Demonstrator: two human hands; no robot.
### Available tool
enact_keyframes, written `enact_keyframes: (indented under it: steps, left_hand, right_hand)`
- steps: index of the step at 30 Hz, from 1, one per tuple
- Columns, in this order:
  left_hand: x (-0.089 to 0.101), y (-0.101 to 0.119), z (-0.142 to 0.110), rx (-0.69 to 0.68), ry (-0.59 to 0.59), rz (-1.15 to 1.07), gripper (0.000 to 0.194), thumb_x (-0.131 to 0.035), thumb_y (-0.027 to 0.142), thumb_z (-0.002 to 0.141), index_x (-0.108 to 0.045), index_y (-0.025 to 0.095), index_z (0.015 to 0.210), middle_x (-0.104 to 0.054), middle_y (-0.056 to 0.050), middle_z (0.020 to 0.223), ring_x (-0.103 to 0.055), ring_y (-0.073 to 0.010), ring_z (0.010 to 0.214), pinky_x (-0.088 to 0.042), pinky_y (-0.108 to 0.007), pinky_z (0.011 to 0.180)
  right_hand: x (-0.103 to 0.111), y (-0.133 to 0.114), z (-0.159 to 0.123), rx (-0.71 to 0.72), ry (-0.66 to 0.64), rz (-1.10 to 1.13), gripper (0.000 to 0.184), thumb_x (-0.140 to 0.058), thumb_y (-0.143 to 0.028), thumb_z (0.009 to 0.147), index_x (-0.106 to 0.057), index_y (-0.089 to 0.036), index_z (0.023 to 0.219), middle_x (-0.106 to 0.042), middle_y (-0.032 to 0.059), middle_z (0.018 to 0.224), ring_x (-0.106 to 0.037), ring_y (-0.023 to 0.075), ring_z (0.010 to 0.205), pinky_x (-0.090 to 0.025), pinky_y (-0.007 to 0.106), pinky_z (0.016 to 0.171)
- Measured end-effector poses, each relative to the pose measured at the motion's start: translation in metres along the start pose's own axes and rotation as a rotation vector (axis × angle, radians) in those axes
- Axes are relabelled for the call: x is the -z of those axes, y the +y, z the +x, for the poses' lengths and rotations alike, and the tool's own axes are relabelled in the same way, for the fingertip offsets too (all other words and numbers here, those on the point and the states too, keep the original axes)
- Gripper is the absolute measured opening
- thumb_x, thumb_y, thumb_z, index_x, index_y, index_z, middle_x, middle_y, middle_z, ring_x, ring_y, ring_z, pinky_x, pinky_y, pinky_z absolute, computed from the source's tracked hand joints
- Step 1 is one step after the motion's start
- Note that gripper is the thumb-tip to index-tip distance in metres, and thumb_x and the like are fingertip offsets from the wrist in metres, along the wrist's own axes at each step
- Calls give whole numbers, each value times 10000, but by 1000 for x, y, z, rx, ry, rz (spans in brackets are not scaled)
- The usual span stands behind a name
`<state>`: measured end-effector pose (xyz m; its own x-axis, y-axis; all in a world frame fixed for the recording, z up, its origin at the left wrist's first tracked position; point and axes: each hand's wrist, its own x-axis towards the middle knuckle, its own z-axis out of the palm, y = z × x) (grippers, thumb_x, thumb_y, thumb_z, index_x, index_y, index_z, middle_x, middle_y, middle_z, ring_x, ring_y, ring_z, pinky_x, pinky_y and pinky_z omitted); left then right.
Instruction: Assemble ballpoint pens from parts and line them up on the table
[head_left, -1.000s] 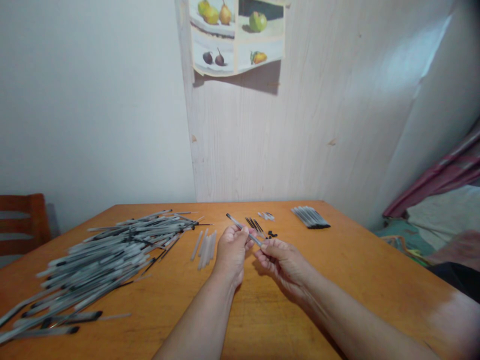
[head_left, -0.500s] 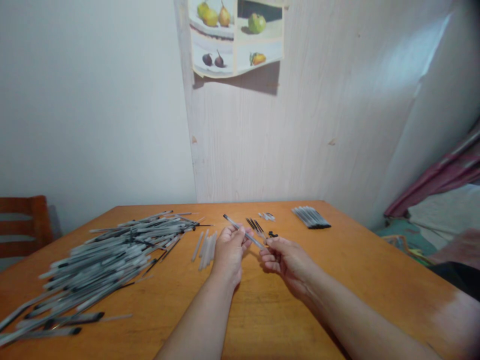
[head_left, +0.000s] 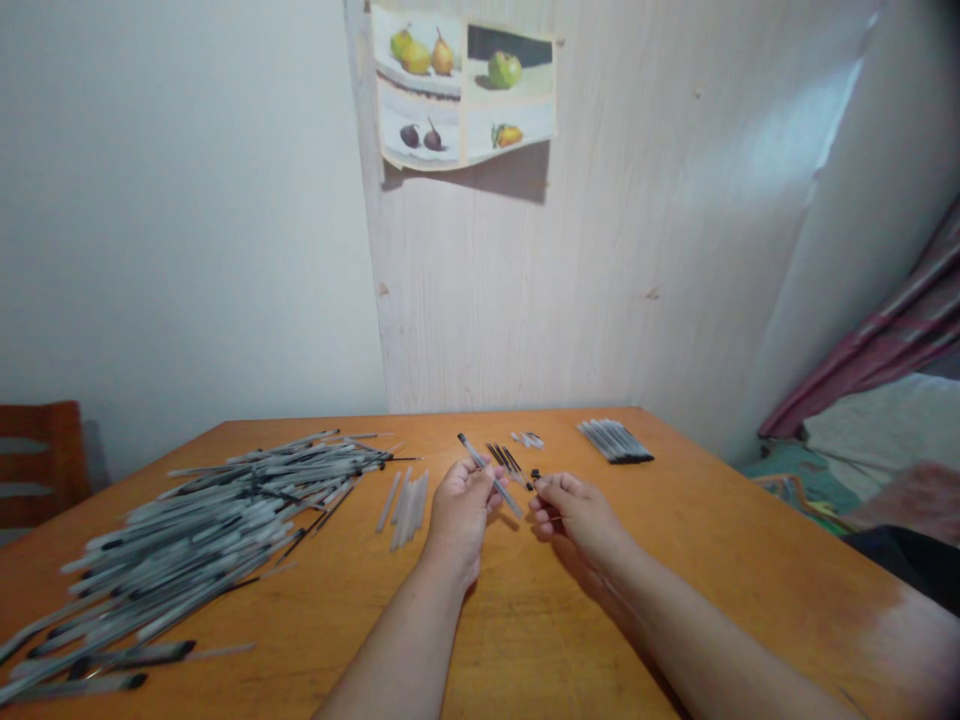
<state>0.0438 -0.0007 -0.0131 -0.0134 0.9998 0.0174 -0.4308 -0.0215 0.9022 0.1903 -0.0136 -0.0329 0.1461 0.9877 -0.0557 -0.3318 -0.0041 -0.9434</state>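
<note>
My left hand (head_left: 466,505) is closed around a clear pen barrel (head_left: 507,494) with a dark end, held slanting so its pale end points down toward my right hand. My right hand (head_left: 566,505) pinches a small black plug (head_left: 529,487) at its fingertips, apart from the barrel. Just beyond these fingertips lie a few black plugs (head_left: 535,473) on the table. Several dark refills (head_left: 504,459) lie behind my left hand, partly hidden by it and the barrel. Left of that hand rests a group of translucent empty barrels (head_left: 407,510).
A large heap of pen parts (head_left: 217,530) covers the left of the wooden table (head_left: 517,640). At the back right lies a neat row of pens (head_left: 615,441) with black ends. Small pale pieces (head_left: 528,440) sit near the back edge. A chair (head_left: 41,445) stands at left.
My right hand has come away from the barrel's pale end and now pinches a small black plug. My left hand keeps the barrel, now tilted more steeply. The camera view has shifted slightly.
</note>
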Motion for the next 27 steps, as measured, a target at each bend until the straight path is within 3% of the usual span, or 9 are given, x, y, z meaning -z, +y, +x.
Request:
enact_keyframes:
  steps: [19,27]
  left_hand:
    - [-5,0,-7,-5,-103,101,301,-693,287,763,-668,163,1036,-709,-70,830,-633,-127,736,-456,-198,651]
    - [-6,-7,-6,-153,-200,256,210,-705,248,743,-725,183,942,-703,-49,824,-613,-141,735,-449,-218,707]
  right_hand:
    - [2,-14,-2,198,-23,-191,294,-718,-428,693,-550,-187,688,-565,-27,544,-440,84,446,-336,220,447]
    - [1,-21,-7,293,-42,-290,268,-660,-434,770,-578,-181,741,-570,-17,597,-454,96,487,-350,239,484]
